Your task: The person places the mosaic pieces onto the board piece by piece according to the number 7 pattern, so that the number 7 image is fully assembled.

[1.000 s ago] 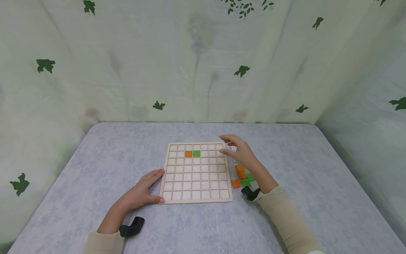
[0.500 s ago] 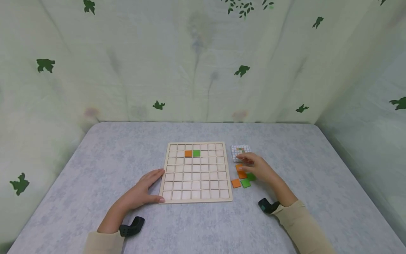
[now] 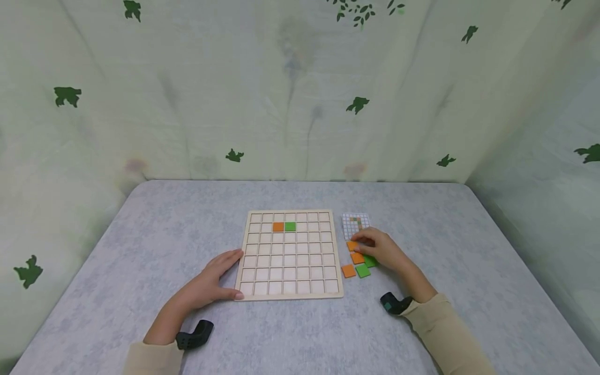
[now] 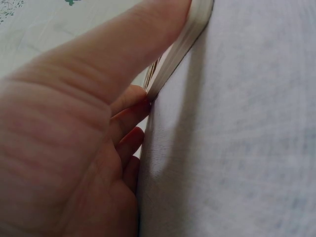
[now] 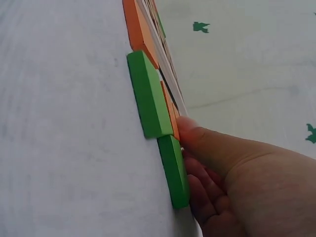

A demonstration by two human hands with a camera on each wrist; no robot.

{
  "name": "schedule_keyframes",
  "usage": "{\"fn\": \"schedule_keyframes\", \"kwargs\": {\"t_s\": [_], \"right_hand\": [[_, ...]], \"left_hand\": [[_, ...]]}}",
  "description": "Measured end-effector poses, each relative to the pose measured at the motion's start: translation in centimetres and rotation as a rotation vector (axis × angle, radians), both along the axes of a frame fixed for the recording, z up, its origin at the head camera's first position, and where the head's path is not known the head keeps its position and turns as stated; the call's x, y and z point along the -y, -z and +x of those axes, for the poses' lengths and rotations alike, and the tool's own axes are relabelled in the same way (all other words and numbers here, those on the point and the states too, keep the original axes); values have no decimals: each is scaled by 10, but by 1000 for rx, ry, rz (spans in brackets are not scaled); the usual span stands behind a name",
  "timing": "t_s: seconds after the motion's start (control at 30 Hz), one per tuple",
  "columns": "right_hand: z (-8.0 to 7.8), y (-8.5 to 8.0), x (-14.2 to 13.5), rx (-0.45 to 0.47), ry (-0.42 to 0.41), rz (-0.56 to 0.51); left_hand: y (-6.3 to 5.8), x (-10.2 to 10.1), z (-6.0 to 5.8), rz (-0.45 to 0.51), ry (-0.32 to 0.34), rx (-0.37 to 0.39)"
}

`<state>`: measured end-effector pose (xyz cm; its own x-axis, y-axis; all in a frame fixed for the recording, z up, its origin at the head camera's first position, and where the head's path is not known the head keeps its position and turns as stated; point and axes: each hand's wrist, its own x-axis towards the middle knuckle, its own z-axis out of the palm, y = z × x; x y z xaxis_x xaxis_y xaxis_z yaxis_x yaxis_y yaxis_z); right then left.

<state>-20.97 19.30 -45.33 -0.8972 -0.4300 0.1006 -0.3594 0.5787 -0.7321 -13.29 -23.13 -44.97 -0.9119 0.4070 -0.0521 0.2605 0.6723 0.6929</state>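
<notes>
Pretty sure I'm on the pick-up step: my right hand has its fingers pinching an orange tile, just off 3 o'clock of the board. Left hand rests relaxed at 9. Next probably calls for a clean lift.

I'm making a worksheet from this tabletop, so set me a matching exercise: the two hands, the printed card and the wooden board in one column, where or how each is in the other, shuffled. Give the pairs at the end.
1. Left hand
2. Right hand
3. Printed card
4. Wooden board

A. Bears a placed orange tile and a placed green tile, side by side
B. Touches a loose orange tile
C. Touches the board's left side
D. Lies right of the board, beyond the loose tiles

Pairs: 1-C, 2-B, 3-D, 4-A
</notes>
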Motion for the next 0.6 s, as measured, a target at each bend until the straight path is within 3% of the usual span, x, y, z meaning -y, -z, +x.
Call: {"fn": "schedule_keyframes", "kwargs": {"t_s": [0.33,0.47,0.6], "right_hand": [[-1,-6,2,37,2,59],[-3,-14,6,95,44,69],[-6,-26,16,83,44,64]], "left_hand": [[1,1,0,4,4,-1],[1,1,-1,13,5,3],[2,1,-1,18,2,7]]}}
